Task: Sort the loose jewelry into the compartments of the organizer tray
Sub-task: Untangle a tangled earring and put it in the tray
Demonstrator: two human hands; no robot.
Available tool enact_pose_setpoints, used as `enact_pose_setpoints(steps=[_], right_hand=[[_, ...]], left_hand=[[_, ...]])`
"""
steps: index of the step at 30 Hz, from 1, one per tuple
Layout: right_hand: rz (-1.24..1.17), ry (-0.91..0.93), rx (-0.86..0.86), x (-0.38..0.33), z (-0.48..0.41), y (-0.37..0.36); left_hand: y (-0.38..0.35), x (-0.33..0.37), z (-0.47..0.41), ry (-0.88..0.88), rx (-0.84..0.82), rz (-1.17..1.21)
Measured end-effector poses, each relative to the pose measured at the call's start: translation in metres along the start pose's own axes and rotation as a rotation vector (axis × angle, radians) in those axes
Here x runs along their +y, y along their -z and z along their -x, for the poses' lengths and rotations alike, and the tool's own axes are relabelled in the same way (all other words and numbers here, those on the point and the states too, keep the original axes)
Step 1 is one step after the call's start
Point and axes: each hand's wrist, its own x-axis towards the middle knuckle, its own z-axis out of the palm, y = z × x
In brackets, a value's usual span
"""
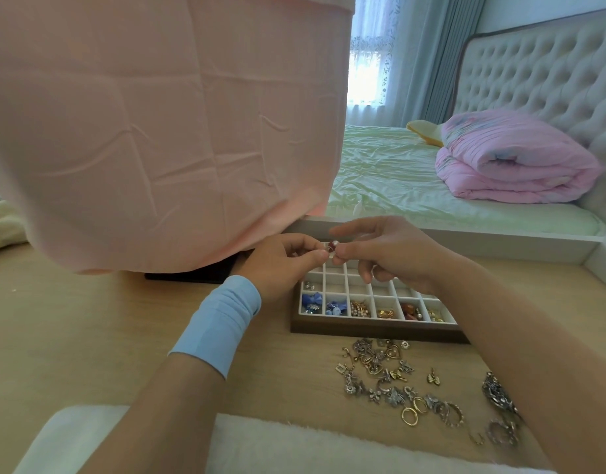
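A wooden organizer tray (376,329) with white compartments lies on the desk. Its front row holds blue, pearl, gold and red pieces. Above the tray's back rows, my left hand (281,261) and my right hand (387,254) meet and pinch a small red and silver earring (331,247) between their fingertips. A heap of loose jewelry (393,378) with silver charms, gold hoops and rings lies on the desk in front of the tray. My left wrist wears a light blue band (219,323).
A large pink cloth-covered object (158,131) stands on a dark base (192,273) at the back left of the wooden desk (89,336). A white fluffy edge (260,446) runs along the near side. Behind the desk is a bed with a folded pink quilt (513,159).
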Motion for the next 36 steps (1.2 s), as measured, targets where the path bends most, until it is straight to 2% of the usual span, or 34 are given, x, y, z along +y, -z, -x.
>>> enact_pose_setpoints(steps=[8,12,15,19,26,32,36], right_hand=[[0.028,0.012,0.05,-0.005,0.0,-0.004],[0.005,0.056,0.062,-0.004,0.001,-0.008],[-0.02,0.079,0.083,-0.004,0.001,-0.009],[-0.03,0.098,0.127,-0.004,0.001,-0.014],[0.042,0.1,0.124,-0.007,0.003,-0.009],[0.125,0.158,0.122,-0.006,0.003,-0.01],[0.202,0.18,0.132,-0.006,0.003,-0.009]], left_hand=[[-0.003,0.002,0.001,-0.096,0.077,-0.065],[-0.005,0.004,0.002,-0.013,0.116,-0.011],[-0.005,0.006,0.002,0.053,0.103,0.088],[-0.004,0.007,0.002,0.081,0.07,0.107],[-0.001,0.01,0.002,0.009,0.116,0.041],[0.001,0.01,0.005,-0.031,0.08,0.065],[-0.001,0.007,0.003,-0.071,0.091,-0.027]])
